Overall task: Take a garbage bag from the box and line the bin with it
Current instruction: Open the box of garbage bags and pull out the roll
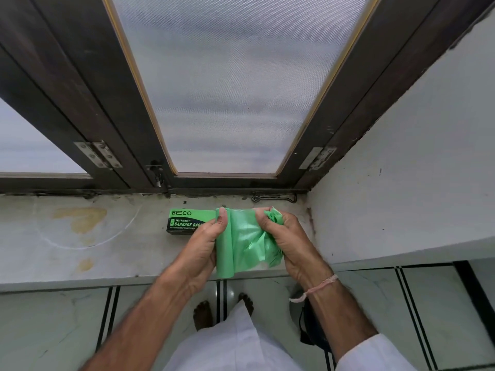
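Observation:
A green and black garbage bag box (184, 222) lies flat on the stone window ledge (93, 253), partly hidden behind my left hand. My left hand (199, 246) grips a green roll of garbage bags (225, 247), held upright above the ledge's front edge. My right hand (286, 239) is closed on the crumpled loose end of a green bag (254, 242) that stretches rightward from the roll. A dark rounded shape (308, 328) on the floor under my right forearm may be the bin; most of it is hidden.
A dark wooden window frame with frosted glass (235, 89) rises behind the ledge. A white wall (401, 183) closes the right side. Yellowish stains (83, 218) mark the ledge's left part. Tiled floor and my bare feet (203, 314) show below.

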`<action>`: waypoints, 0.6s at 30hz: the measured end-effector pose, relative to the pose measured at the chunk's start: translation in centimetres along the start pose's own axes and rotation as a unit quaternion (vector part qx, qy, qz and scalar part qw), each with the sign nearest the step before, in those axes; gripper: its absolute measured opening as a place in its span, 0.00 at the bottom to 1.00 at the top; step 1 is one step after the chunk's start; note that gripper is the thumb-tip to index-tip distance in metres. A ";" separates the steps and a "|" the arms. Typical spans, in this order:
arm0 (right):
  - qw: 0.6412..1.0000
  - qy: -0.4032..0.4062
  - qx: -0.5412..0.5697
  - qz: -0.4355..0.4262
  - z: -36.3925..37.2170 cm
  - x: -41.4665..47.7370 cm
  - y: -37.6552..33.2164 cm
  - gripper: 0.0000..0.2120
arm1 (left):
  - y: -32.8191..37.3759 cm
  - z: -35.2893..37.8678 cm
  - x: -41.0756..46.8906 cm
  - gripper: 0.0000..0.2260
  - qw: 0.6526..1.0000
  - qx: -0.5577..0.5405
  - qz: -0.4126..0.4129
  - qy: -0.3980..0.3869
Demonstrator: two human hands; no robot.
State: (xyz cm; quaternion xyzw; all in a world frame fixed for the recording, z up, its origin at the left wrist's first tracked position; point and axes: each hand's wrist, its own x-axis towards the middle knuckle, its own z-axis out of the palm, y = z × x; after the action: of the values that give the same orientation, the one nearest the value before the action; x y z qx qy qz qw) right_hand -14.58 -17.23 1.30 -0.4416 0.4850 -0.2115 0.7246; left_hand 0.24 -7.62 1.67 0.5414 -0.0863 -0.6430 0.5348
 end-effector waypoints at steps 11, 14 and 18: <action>1.000 0.017 -0.004 -0.014 0.5 -0.3 0.6 0.06 | -0.6 0.5 0.0 0.25 1.000 -0.002 -0.001 -0.008; 0.999 0.027 -0.001 -0.022 0.4 -0.3 0.7 0.08 | -0.5 0.5 -0.1 0.25 1.000 -0.014 -0.002 0.002; 0.999 0.026 -0.011 -0.033 0.3 -0.3 0.8 0.08 | -0.5 0.3 0.2 0.21 1.000 -0.001 0.009 0.006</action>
State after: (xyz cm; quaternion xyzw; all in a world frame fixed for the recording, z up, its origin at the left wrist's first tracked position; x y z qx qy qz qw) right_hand -14.53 -16.45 0.80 -0.4597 0.4912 -0.2416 0.6993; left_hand -0.28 -7.67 1.33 0.5440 -0.0872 -0.6347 0.5418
